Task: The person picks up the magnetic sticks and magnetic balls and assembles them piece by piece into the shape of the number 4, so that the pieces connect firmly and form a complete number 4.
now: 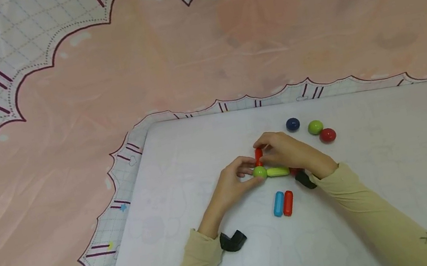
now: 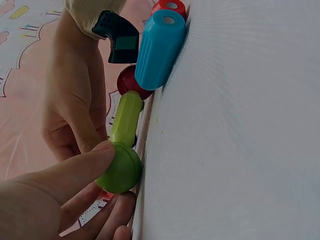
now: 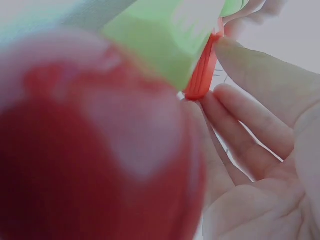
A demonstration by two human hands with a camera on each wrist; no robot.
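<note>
In the head view the left hand (image 1: 232, 184) pinches a green ball (image 1: 260, 172) between thumb and fingers; the left wrist view shows its thumb on that ball (image 2: 120, 169). The right hand (image 1: 286, 151) holds a red stick (image 1: 258, 155) that stands out from the green ball, away from the person. A yellow-green stick (image 1: 277, 171) runs right from the same ball to a dark red ball (image 1: 294, 171), partly hidden under the right wrist. Large and blurred, the red ball (image 3: 100, 145) fills the left of the right wrist view, with the red stick (image 3: 202, 72) at the right hand's fingertips.
A blue stick (image 1: 278, 204) and another red stick (image 1: 288, 203) lie side by side nearer the person. Beyond the right hand are a dark blue ball (image 1: 292, 124), a green ball (image 1: 315, 127) and a red ball (image 1: 327, 135), the last two touching. All lie on a white tabletop (image 1: 404, 157).
</note>
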